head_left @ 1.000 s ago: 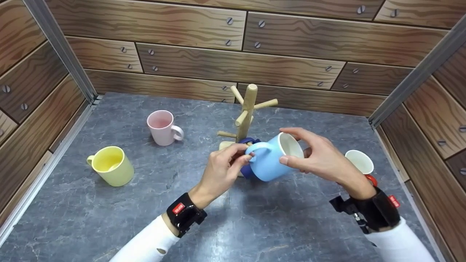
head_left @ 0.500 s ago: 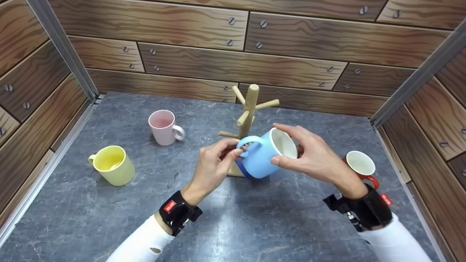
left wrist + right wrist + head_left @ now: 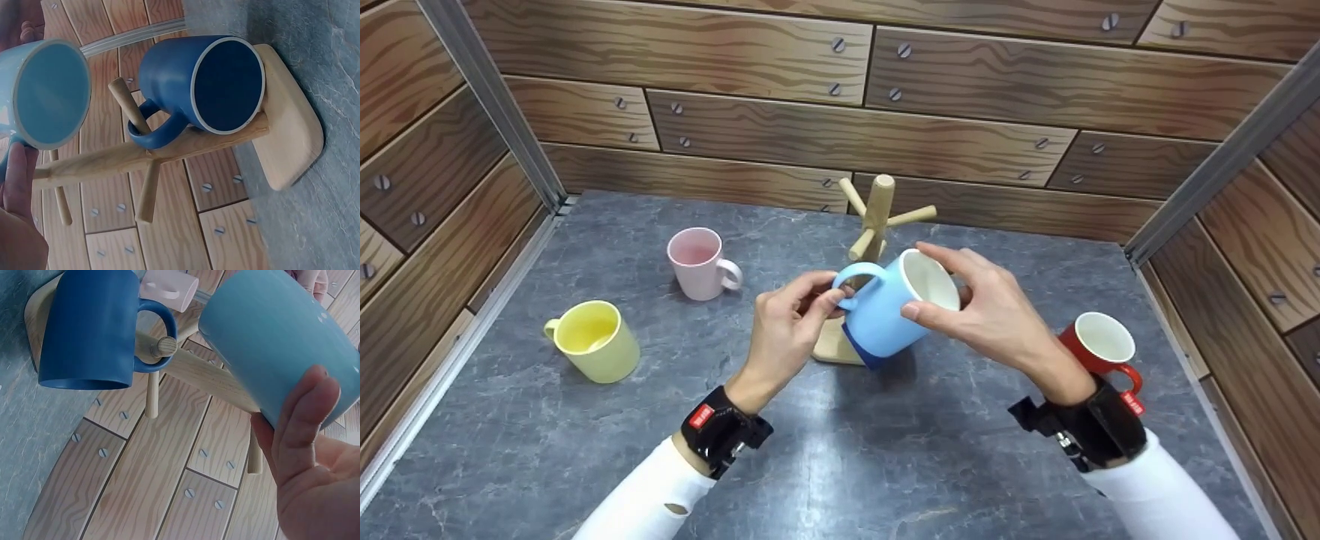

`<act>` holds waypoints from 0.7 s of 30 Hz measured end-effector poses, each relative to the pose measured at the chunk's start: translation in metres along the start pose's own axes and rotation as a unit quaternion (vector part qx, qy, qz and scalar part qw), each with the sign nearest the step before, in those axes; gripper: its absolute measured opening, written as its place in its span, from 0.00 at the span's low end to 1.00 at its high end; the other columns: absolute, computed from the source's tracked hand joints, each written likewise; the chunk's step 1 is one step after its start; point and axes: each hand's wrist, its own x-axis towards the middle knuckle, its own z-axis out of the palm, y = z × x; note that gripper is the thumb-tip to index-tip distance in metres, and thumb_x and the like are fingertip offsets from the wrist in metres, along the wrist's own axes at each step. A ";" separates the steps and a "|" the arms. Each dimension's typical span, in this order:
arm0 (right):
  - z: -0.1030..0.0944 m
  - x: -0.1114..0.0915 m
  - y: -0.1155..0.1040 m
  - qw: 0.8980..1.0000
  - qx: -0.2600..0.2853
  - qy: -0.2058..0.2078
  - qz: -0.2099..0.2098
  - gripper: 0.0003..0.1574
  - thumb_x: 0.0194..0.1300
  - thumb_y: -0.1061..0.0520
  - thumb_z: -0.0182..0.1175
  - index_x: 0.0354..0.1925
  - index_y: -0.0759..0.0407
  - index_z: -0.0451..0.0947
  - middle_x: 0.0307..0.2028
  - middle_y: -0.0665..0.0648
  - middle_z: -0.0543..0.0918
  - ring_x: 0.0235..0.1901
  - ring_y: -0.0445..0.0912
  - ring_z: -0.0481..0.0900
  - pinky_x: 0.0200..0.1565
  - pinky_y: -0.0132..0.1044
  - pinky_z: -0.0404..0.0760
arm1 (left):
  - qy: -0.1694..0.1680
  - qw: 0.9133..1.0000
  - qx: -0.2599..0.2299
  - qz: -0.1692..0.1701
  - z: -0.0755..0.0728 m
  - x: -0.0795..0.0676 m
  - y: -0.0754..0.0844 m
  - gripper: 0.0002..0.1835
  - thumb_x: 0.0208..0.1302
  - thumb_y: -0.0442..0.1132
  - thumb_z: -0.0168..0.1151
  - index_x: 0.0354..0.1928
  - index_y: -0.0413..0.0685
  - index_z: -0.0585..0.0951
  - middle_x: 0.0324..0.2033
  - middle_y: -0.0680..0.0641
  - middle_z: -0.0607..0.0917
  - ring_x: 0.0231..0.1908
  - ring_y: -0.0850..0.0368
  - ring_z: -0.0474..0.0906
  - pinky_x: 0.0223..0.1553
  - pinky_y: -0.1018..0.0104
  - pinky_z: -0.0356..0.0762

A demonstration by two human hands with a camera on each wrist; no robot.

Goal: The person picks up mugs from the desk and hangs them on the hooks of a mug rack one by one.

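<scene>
A light blue mug (image 3: 883, 315) with a white inside is held up, tilted, in front of the wooden mug tree (image 3: 879, 201). My left hand (image 3: 781, 330) pinches its handle between thumb and fingers. Around the body near the rim, my right hand (image 3: 986, 311) grips with thumb and fingers spread to either side. A dark blue mug (image 3: 174, 70) hangs by its handle on a low peg of the tree, as the left wrist view shows. In the head view the light blue mug mostly hides it. Bare upper pegs stick out above the held mug.
A pink mug (image 3: 697, 262) and a yellow mug (image 3: 596, 341) stand upright on the grey tabletop (image 3: 840, 457) to the left. At the right, a red mug (image 3: 1099, 349) with a white inside stands beside my right forearm. Wood-patterned walls (image 3: 780, 127) enclose the back and sides.
Both hands have moved left and a little upward with the light blue mug, still gripping it. More of the red mug now shows behind the right wrist.
</scene>
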 end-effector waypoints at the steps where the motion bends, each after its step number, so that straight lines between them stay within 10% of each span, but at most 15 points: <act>1: 0.000 0.001 0.000 1.000 0.001 0.003 0.000 0.47 0.60 0.40 0.76 0.73 0.49 0.73 0.58 0.56 0.81 0.30 0.48 0.81 0.30 0.38 0.83 | 0.003 1.000 -0.001 -0.002 0.000 0.001 0.000 0.10 0.70 0.30 0.65 0.47 0.28 0.84 0.39 0.39 0.90 0.37 0.49 0.90 0.39 0.64 0.89; 21: 0.013 0.018 -0.005 0.998 -0.013 0.037 0.041 0.49 0.61 0.32 0.71 0.72 0.53 0.72 0.52 0.56 0.81 0.34 0.50 0.81 0.33 0.43 0.83 | 0.038 0.999 0.020 -0.019 -0.006 0.019 -0.011 0.11 0.71 0.30 0.64 0.49 0.28 0.85 0.38 0.36 0.90 0.37 0.48 0.90 0.39 0.66 0.88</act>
